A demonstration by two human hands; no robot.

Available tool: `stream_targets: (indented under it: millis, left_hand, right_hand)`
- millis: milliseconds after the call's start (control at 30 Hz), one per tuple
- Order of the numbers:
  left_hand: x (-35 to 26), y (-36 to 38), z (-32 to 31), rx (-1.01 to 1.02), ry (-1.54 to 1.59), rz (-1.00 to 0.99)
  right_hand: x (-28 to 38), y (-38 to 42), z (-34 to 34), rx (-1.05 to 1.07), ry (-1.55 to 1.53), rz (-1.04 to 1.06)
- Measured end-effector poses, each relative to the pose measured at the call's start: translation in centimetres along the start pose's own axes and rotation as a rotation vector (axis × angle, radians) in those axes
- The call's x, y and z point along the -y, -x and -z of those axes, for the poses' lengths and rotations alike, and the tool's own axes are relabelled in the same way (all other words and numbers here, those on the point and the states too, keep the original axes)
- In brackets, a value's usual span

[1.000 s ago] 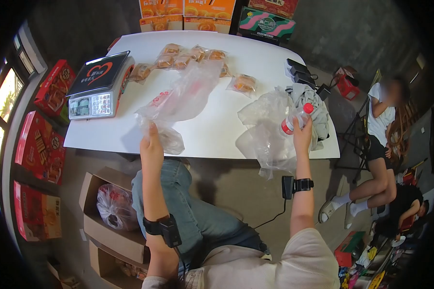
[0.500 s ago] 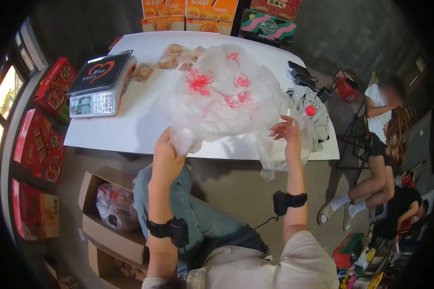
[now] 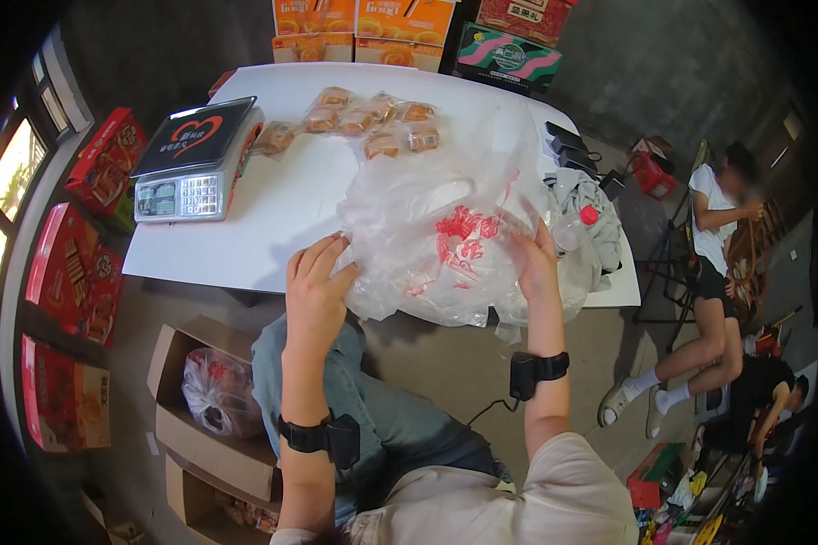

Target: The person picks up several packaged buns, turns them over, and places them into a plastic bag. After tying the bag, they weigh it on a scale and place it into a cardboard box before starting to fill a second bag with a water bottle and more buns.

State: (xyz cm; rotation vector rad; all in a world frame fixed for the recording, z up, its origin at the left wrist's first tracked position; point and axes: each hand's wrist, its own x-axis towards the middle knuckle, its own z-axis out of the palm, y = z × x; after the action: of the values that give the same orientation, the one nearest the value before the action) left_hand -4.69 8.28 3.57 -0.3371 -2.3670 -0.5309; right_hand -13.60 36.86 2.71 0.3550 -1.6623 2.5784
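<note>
A thin, translucent plastic bag (image 3: 400,227) with red print spreads between my hands, its lower edge drooping over the table's front edge. My left hand (image 3: 318,286) has its fingers curled on the bag's left edge. At the right edge, my right hand (image 3: 540,265) pinches the plastic, its fingertips partly covered by the film. Behind the bag lie several individually wrapped baked goods (image 3: 356,122) on the white table (image 3: 273,200). The bag looks crumpled and flat.
A scale (image 3: 191,163) stands on the table's left. At the right are black devices (image 3: 568,145) and a grey cloth bundle (image 3: 591,204) beside a red-capped bottle (image 3: 588,215). Open cardboard boxes (image 3: 214,454) sit below left. A seated person (image 3: 713,218) is at the right.
The bag has come down toward me and flattened, uncovering more wrapped baked goods behind it. My right hand has moved slightly left and lower, onto the bag's edge.
</note>
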Motion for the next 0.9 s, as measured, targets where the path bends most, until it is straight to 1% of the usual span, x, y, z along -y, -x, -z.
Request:
stream_targets:
  millis: [67,133,167,200,233,267,300,333,367,400,433,467,500,533,567,600,633,667,733,767,800,833,867,900]
  left_hand:
    - [0.2,0.0,0.0,-0.031,-0.016,0.018]
    - [0.2,-0.2,0.0,-0.111,-0.103,0.048]
    - [0.1,-0.4,0.1,-0.111,-0.102,0.049]
    - [0.1,-0.6,0.3,-0.115,-0.136,0.097]
    - [0.0,-0.6,0.4,-0.119,-0.17,0.145]
    - [0.0,-0.6,0.4,-0.118,-0.171,0.147]
    - [-0.1,-0.5,0.3,-0.154,-0.202,0.239]
    - [-0.1,-0.4,0.2,-0.19,-0.233,0.332]
    - [0.3,-0.2,0.0,-0.19,-0.235,0.334]
    - [0.9,0.0,-0.3,-0.238,0.034,0.411]
    - [1.3,0.1,-0.4,-0.284,0.305,0.483]
    - [1.3,0.1,-0.6,-0.284,0.302,0.485]
    - [0.8,-0.1,-0.9,-0.228,0.488,0.559]
    - [0.4,-0.2,-1.1,-0.17,0.674,0.632]
    - [0.2,-0.4,-1.4,-0.17,0.67,0.635]
    - [-0.1,-0.6,-1.9,-0.033,0.755,0.739]
    - [-0.4,-0.8,-2.5,0.106,0.838,0.841]
    - [-0.8,-0.9,-3.3,0.106,0.839,0.844]
    - [-1.6,-1.1,-5.4,0.122,1.08,1.042]
    - [-1.7,-1.1,-6.1,0.121,1.08,1.043]
    - [-1.8,-1.0,-6.9,0.167,1.159,1.123]
    - [-1.8,-0.9,-7.7,0.215,1.236,1.203]
    - [-1.6,-0.9,-8.6,0.148,1.212,1.244]
    - [-1.5,-0.9,-8.7,0.148,1.212,1.246]
  right_hand:
    - [-0.1,0.0,0.0,-0.005,0.033,0.008]
    - [-0.5,-0.1,0.6,-0.011,0.067,0.018]
    - [-1.4,-0.3,1.6,-0.088,0.066,0.051]
    - [-1.9,-0.4,2.1,-0.165,0.064,0.084]
    - [-2.3,-0.4,2.6,-0.164,0.064,0.083]
    - [-2.7,-0.5,3.0,-0.165,-0.007,0.156]
    - [-2.6,-0.4,2.7,-0.166,-0.079,0.229]
    - [-2.5,-0.3,2.4,-0.165,-0.079,0.228]
    - [-2.5,-0.2,1.9,-0.207,-0.056,0.259]
    - [-2.5,0.0,1.5,-0.249,-0.034,0.289]
    - [-2.8,0.0,2.1,-0.247,-0.036,0.286]
    - [-3.4,0.0,3.4,-0.114,0.045,0.233]
    - [-3.4,0.1,3.5,0.019,0.126,0.18]
    - [-3.5,0.4,3.5,0.019,0.125,0.177]
    - [-3.6,0.6,3.5,0.104,0.168,0.192]
    - [-3.4,0.9,3.1,0.189,0.213,0.209]
    - [-3.3,1.4,2.6,0.19,0.213,0.207]
    - [-3.3,2.0,1.9,0.232,0.199,0.17]
    - [-3.6,3.0,1.6,0.275,0.186,0.13]
    - [-4.0,3.5,1.8,0.313,0.134,0.089]
    - [-4.5,3.9,2.1,0.35,0.081,0.048]
    - [-5.1,4.3,2.6,0.349,0.081,0.046]
    - [-5.9,4.7,3.3,0.282,0.083,-0.03]
    - [-6.3,4.9,3.7,0.214,0.085,-0.105]
